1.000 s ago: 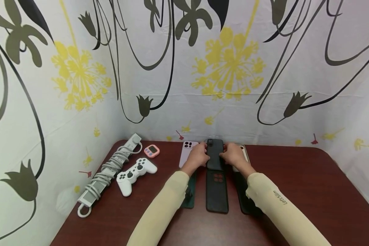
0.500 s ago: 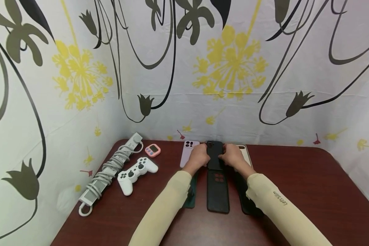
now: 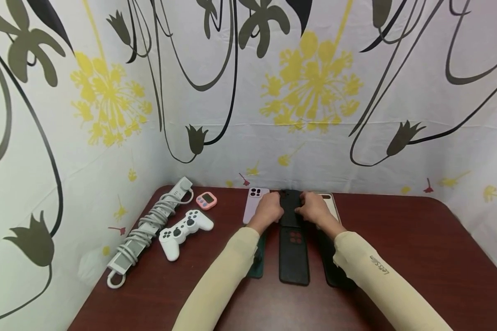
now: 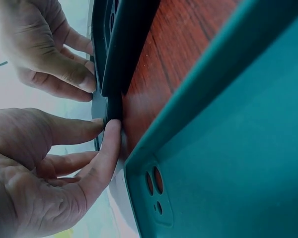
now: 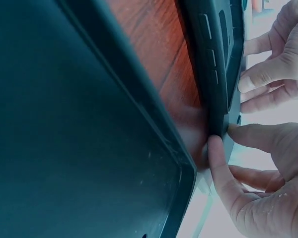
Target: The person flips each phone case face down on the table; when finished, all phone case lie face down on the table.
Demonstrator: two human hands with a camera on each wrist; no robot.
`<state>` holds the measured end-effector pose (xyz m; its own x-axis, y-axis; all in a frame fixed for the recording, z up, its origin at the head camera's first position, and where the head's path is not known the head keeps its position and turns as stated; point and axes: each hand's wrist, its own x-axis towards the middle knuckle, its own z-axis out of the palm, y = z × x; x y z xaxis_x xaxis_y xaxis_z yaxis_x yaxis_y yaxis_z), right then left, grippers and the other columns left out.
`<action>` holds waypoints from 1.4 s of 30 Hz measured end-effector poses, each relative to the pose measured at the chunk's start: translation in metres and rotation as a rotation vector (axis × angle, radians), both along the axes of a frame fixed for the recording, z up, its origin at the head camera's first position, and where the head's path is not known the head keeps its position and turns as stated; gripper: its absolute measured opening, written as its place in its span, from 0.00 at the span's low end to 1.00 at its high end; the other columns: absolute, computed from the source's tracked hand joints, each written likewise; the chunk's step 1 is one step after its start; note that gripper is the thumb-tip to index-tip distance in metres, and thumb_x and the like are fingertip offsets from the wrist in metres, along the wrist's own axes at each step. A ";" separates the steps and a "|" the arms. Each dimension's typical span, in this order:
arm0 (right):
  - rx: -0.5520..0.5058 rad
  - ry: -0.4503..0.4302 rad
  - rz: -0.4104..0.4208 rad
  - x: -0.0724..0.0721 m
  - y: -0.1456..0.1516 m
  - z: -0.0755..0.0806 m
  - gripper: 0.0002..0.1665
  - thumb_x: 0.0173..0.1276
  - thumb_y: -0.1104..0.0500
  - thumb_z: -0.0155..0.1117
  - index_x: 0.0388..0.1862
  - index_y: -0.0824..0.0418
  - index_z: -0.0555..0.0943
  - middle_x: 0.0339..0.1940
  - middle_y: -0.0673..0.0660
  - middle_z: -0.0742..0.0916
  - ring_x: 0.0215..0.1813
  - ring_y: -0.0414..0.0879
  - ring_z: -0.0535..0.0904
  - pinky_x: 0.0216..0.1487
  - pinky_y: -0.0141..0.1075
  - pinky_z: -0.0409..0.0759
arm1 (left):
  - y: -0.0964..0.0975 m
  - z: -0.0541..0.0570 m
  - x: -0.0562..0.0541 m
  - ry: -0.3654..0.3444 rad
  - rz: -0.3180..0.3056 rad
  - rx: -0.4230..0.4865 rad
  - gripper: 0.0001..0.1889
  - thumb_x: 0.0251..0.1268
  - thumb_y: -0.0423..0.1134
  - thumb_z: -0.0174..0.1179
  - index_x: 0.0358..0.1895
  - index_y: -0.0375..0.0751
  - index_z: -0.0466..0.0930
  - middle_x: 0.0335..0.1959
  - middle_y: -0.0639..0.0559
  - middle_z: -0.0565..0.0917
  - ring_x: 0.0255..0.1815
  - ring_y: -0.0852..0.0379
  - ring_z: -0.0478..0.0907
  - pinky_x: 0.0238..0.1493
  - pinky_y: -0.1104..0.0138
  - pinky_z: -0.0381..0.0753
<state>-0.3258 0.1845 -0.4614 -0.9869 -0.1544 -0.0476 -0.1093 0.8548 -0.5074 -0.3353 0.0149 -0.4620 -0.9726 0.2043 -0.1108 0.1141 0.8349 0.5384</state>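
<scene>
Both hands are at a black phone case (image 3: pixel 291 212) at the table's far edge in the head view. My left hand (image 3: pixel 269 208) pinches its left edge; in the left wrist view, thumb and a finger of that hand (image 4: pixel 54 168) meet at the case's side. On the opposite edge, my right hand (image 3: pixel 314 209) pinches it, as the right hand (image 5: pixel 268 173) shows in the right wrist view. A second black case (image 3: pixel 294 259) lies directly in front, end to end with the first. Left are a lilac case (image 3: pixel 251 204) and a green case (image 4: pixel 228 144), partly covered by the arm.
Right of the hands lie a pale case (image 3: pixel 330 205) and a dark case (image 5: pixel 74 124). A white game controller (image 3: pixel 184 232), a pink timer (image 3: pixel 206 201) and a cord-wrapped power strip (image 3: pixel 149 230) lie to the left. A patterned cloth (image 3: pixel 248 105) hangs behind the table.
The far black case, tilted up a little a second ago, now lies flatter and lower. Both hands keep their grip on its sides. The head view has shifted slightly.
</scene>
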 end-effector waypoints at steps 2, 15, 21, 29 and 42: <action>-0.005 -0.007 0.008 0.000 0.002 0.000 0.35 0.73 0.57 0.70 0.70 0.77 0.74 0.59 0.75 0.85 0.32 0.48 0.89 0.54 0.53 0.87 | 0.001 -0.010 -0.009 0.012 -0.008 -0.015 0.05 0.71 0.31 0.62 0.46 0.37 0.84 0.26 0.46 0.83 0.19 0.53 0.80 0.24 0.63 0.78; -0.092 0.039 0.027 0.002 0.029 0.007 0.30 0.81 0.51 0.61 0.71 0.71 0.76 0.60 0.71 0.87 0.47 0.58 0.88 0.45 0.50 0.87 | 0.000 -0.001 0.008 0.128 -0.022 -0.061 0.12 0.71 0.32 0.64 0.55 0.36 0.83 0.46 0.40 0.85 0.39 0.50 0.81 0.35 0.63 0.74; -0.089 0.130 -0.023 0.002 0.059 0.002 0.26 0.81 0.53 0.59 0.68 0.70 0.78 0.57 0.71 0.88 0.53 0.64 0.86 0.47 0.54 0.85 | -0.002 0.004 0.011 0.117 0.000 -0.037 0.19 0.69 0.34 0.69 0.62 0.36 0.82 0.53 0.40 0.85 0.46 0.48 0.83 0.41 0.61 0.81; -0.126 0.123 -0.130 0.009 0.098 -0.008 0.23 0.79 0.52 0.61 0.60 0.70 0.81 0.51 0.70 0.89 0.44 0.57 0.86 0.37 0.40 0.80 | 0.008 0.008 0.008 0.070 0.004 0.021 0.34 0.66 0.43 0.75 0.72 0.38 0.76 0.69 0.42 0.81 0.71 0.44 0.76 0.70 0.55 0.80; -0.411 -0.162 -0.187 0.008 0.129 -0.016 0.35 0.83 0.49 0.59 0.74 0.74 0.69 0.65 0.74 0.80 0.57 0.55 0.85 0.50 0.42 0.91 | 0.038 0.009 0.009 -0.193 -0.048 0.494 0.37 0.65 0.38 0.75 0.76 0.45 0.71 0.68 0.45 0.81 0.63 0.46 0.82 0.61 0.54 0.84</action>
<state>-0.3175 0.3132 -0.4776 -0.9844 -0.0128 -0.1753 0.1359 0.5770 -0.8054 -0.3260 0.0531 -0.4530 -0.9322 0.3215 -0.1662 0.0060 0.4729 0.8811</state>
